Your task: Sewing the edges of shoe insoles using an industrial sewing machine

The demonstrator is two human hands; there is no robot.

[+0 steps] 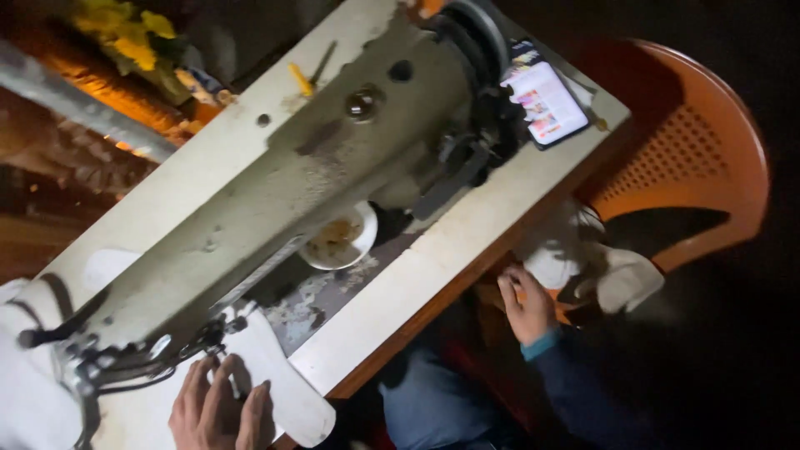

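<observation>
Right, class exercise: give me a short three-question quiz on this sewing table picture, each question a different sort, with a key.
1. True or false: the left hand rests flat on the white cloth by the sewing machine.
2. Where is the right hand?
A. on the phone
B. below the table edge, at a heap of white cloth pieces
C. on the machine's wheel
3. Fill in: beside the table stands an orange plastic ____.

Key
1. True
2. B: it reaches the cloth pieces, away from the phone.
3. chair
</observation>
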